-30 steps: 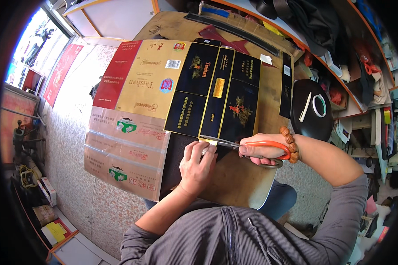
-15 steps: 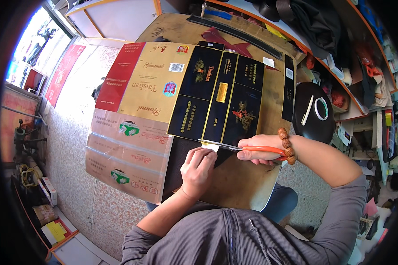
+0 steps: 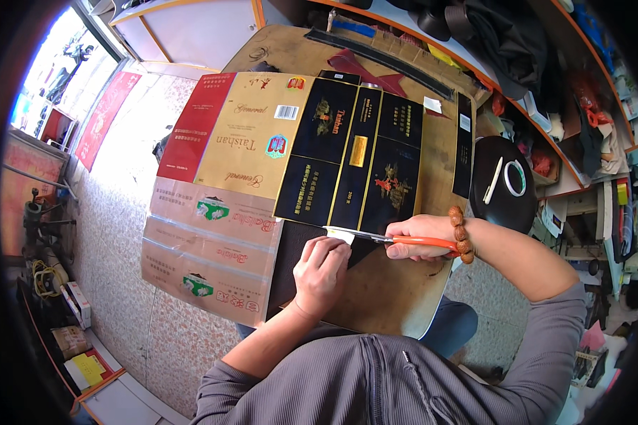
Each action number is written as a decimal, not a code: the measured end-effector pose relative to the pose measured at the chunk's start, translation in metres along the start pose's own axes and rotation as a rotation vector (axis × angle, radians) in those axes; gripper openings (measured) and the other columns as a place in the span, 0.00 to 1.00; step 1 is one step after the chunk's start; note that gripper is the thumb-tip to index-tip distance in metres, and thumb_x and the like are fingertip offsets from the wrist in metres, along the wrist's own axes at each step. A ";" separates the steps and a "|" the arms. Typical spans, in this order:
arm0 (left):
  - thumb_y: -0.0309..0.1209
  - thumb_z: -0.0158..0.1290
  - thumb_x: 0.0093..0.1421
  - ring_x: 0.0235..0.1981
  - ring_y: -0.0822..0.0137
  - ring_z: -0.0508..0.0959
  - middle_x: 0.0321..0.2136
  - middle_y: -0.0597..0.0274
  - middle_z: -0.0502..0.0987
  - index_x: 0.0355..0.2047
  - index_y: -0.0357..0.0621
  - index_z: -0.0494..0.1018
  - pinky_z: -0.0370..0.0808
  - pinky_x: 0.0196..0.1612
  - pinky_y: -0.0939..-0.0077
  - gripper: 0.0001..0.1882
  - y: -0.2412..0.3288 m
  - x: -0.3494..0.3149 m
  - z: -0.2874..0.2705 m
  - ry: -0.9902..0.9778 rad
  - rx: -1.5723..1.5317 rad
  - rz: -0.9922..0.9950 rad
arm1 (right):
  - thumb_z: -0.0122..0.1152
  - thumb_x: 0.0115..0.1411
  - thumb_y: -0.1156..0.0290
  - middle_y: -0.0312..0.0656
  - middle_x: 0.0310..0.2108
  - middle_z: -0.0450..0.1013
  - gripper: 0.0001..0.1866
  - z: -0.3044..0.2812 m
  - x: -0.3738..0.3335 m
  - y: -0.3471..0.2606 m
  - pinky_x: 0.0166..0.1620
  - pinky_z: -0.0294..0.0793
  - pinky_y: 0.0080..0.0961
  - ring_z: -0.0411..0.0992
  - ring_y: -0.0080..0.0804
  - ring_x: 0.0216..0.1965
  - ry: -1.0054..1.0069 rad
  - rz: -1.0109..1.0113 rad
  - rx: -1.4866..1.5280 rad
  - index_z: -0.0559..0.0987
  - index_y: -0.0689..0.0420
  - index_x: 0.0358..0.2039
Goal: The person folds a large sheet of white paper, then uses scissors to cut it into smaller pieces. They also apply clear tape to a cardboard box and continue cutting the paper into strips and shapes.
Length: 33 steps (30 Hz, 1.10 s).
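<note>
My right hand (image 3: 427, 227) is closed around the orange handles of a pair of scissors (image 3: 422, 242). Their metal blades point left, along the near edge of a flattened black-and-gold carton (image 3: 386, 152). Close to the blades, the fingers of my left hand (image 3: 319, 280) pinch a small pale flap (image 3: 341, 236) at that edge. Beside the black carton lie a flattened gold-and-red carton (image 3: 244, 134) and, nearer me, a pinkish silver one (image 3: 205, 248). Dark material (image 3: 294, 251) shows between the silver carton and my left hand. My left fingertips are partly hidden.
The cartons overhang the left side of a worn brown table (image 3: 404, 297). Dark red strips (image 3: 351, 65) and a long black bar (image 3: 383, 62) lie at its far end. To the right, a round black stool (image 3: 500, 205) carries a tape roll (image 3: 515, 177) and a white pen-like stick (image 3: 494, 180).
The whole scene sits slightly lower and farther right in the picture. Both hands stay at the same carton edge, with no clear movement of the scissors along it.
</note>
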<state>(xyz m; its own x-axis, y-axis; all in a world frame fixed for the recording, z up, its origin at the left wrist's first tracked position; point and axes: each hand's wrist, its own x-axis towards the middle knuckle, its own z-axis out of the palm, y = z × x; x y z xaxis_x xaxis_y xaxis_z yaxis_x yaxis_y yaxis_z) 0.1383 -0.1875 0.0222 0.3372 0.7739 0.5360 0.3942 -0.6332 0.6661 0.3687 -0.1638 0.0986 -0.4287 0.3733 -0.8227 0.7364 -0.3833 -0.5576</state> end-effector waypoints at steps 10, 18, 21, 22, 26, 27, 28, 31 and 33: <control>0.16 0.56 0.45 0.31 0.57 0.75 0.28 0.58 0.75 0.28 0.39 0.73 0.74 0.34 0.70 0.09 0.000 -0.001 -0.001 0.017 -0.012 0.014 | 0.47 0.51 0.29 0.36 0.19 0.64 0.36 -0.006 0.007 -0.004 0.20 0.66 0.23 0.65 0.24 0.17 -0.029 -0.043 -0.003 0.67 0.55 0.33; 0.16 0.56 0.45 0.31 0.57 0.76 0.28 0.58 0.75 0.28 0.39 0.73 0.74 0.34 0.70 0.09 0.001 -0.002 -0.002 0.021 -0.011 0.022 | 0.49 0.51 0.30 0.35 0.19 0.64 0.35 -0.003 0.006 -0.003 0.20 0.64 0.23 0.65 0.24 0.17 0.044 -0.081 -0.074 0.68 0.55 0.30; 0.18 0.56 0.45 0.32 0.58 0.75 0.29 0.59 0.75 0.28 0.39 0.73 0.74 0.35 0.70 0.08 0.001 -0.001 -0.003 0.026 -0.012 0.054 | 0.49 0.51 0.30 0.35 0.18 0.63 0.35 0.001 0.000 -0.002 0.22 0.65 0.23 0.65 0.24 0.18 0.086 -0.105 -0.140 0.68 0.56 0.31; 0.19 0.56 0.45 0.32 0.58 0.75 0.29 0.59 0.75 0.28 0.39 0.73 0.75 0.36 0.71 0.08 0.002 0.000 -0.003 0.028 -0.009 0.076 | 0.47 0.51 0.29 0.34 0.19 0.63 0.36 0.002 -0.007 0.001 0.24 0.65 0.23 0.64 0.25 0.19 0.060 -0.083 -0.063 0.68 0.56 0.33; 0.20 0.56 0.45 0.34 0.58 0.75 0.31 0.59 0.75 0.28 0.39 0.73 0.75 0.38 0.70 0.08 0.010 0.000 -0.007 -0.029 -0.056 0.215 | 0.57 0.51 0.37 0.32 0.22 0.65 0.36 0.024 -0.036 0.022 0.24 0.65 0.15 0.64 0.17 0.19 0.273 -0.245 0.332 0.67 0.57 0.46; 0.21 0.57 0.45 0.35 0.58 0.75 0.33 0.59 0.74 0.28 0.40 0.73 0.75 0.39 0.70 0.08 0.016 -0.004 -0.008 -0.079 -0.105 0.291 | 0.56 0.53 0.39 0.32 0.22 0.66 0.35 0.035 -0.043 0.031 0.22 0.65 0.12 0.63 0.15 0.18 0.361 -0.354 0.510 0.66 0.58 0.47; 0.22 0.57 0.44 0.37 0.58 0.75 0.34 0.59 0.74 0.27 0.40 0.72 0.75 0.39 0.70 0.08 0.024 -0.009 -0.007 -0.160 -0.169 0.334 | 0.55 0.57 0.43 0.32 0.21 0.66 0.32 0.048 -0.046 0.039 0.20 0.62 0.09 0.62 0.12 0.16 0.483 -0.434 0.698 0.65 0.59 0.47; 0.26 0.56 0.41 0.41 0.59 0.73 0.37 0.60 0.72 0.24 0.42 0.70 0.75 0.39 0.71 0.09 0.049 -0.028 0.000 -0.517 -0.288 0.444 | 0.53 0.59 0.47 0.34 0.21 0.66 0.26 0.070 -0.042 0.065 0.18 0.61 0.12 0.61 0.14 0.15 0.960 -0.362 0.886 0.67 0.59 0.44; 0.28 0.55 0.41 0.42 0.60 0.73 0.37 0.59 0.72 0.24 0.42 0.70 0.75 0.39 0.71 0.09 0.056 -0.032 0.005 -0.545 -0.247 0.502 | 0.56 0.59 0.51 0.36 0.21 0.66 0.22 0.081 -0.037 0.079 0.14 0.60 0.13 0.60 0.15 0.13 1.075 -0.284 0.936 0.67 0.58 0.40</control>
<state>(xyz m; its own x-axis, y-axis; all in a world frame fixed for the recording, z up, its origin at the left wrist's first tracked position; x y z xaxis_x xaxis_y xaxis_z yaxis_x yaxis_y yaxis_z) 0.1538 -0.2474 0.0397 0.8225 0.2397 0.5158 -0.0963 -0.8350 0.5417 0.4006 -0.2764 0.0762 0.4024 0.8082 -0.4300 -0.0893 -0.4328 -0.8971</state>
